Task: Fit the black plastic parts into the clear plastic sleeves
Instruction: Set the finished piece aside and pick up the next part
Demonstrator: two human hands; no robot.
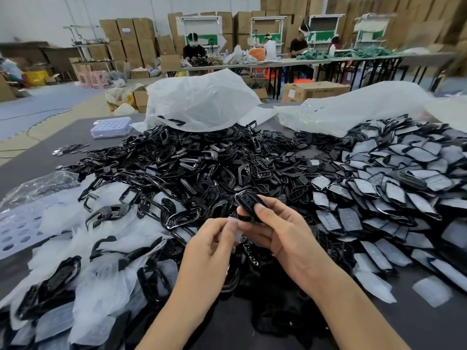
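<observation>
My right hand [283, 236] grips a glossy black plastic part [249, 204], held up over the middle of the table with the thumb and fingers curled round it. My left hand [212, 245] pinches a small clear plastic sleeve [236, 229] right beside the part's lower end. A big heap of loose black parts [192, 160] covers the table centre. Loose clear sleeves [83, 238] lie mixed with black parts at the left. Parts in sleeves [394, 178] pile up at the right.
Two large white plastic bags [202, 99] lie behind the heaps. A clear perforated tray [111, 126] sits at the back left, another [17, 231] at the left edge. Bare dark table [417, 329] shows at the front right. Other people work at far tables among cardboard boxes.
</observation>
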